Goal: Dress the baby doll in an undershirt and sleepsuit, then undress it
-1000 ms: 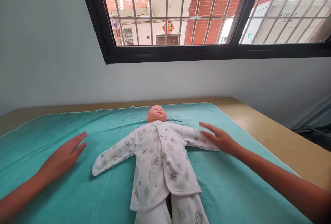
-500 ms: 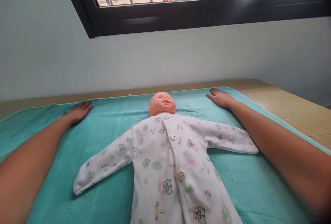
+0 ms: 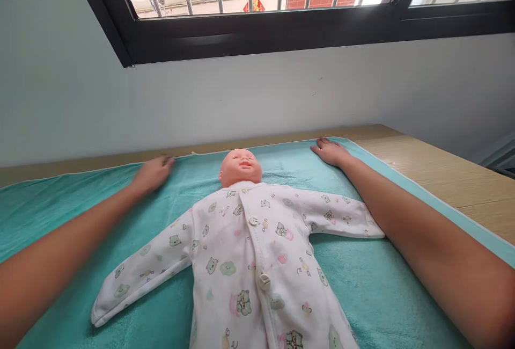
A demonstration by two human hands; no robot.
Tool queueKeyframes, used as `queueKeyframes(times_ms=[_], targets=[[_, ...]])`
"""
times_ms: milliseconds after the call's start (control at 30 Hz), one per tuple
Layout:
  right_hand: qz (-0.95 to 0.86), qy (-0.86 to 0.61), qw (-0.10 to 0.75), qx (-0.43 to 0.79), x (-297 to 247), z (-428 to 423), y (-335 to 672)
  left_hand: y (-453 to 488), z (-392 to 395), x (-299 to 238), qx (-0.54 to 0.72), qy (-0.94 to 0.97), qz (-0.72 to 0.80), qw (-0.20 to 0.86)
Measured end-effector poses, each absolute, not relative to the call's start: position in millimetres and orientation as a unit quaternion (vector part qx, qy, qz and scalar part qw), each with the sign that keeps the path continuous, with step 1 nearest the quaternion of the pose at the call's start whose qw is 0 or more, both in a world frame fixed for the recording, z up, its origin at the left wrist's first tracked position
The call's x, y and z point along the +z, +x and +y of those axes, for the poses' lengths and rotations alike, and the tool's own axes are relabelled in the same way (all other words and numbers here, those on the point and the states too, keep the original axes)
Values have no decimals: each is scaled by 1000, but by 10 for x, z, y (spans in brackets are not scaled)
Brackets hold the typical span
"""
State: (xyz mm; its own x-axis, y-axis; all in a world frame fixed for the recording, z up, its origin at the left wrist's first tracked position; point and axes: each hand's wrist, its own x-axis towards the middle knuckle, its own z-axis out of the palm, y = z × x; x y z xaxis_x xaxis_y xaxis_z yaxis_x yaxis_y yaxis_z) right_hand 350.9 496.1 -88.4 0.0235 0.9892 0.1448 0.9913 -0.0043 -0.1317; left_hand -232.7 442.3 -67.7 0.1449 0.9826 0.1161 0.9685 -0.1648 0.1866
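A baby doll (image 3: pixel 240 167) lies face up on a teal towel (image 3: pixel 354 279), dressed in a white bear-print sleepsuit (image 3: pixel 225 290) with buttons down the front. My right hand (image 3: pixel 330 152) rests flat near the towel's far right corner, fingers spread. That forearm passes beside the end of one sleeve and seems to touch it. At the towel's far edge, left of the doll's head, is my left hand (image 3: pixel 153 174). Motion blurs its fingers, so their grip is unclear. The doll's hands are hidden inside the sleeves, and its lower body falls outside the view.
Beneath the towel is a wooden table (image 3: pixel 462 177), its bare surface showing at right and along the back. A pale wall (image 3: pixel 249 96) rises behind it, with a dark-framed, barred window (image 3: pixel 261 32) above. A small white tag (image 3: pixel 195 153) shows on the towel's far edge.
My left hand has left its flat spot on the towel and moved right along the far edge, closer to the doll's head. My right hand stays in place. The camera view has shifted slightly.
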Motion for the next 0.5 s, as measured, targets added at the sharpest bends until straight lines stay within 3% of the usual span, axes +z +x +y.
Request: queueKeyframes(times_ms=[167, 300, 500], targets=[[-769, -617, 165, -3, -867, 4822, 3414, -1544, 4326, -824, 27, 827, 557, 72], [-812, -566, 112, 88, -862, 4798, 3331, -1512, 4498, -800, -6, 800, 596, 72], [-817, -568, 89, 49, -856, 4882, 3339, -1246, 4508, -661, 36, 800, 597, 57]])
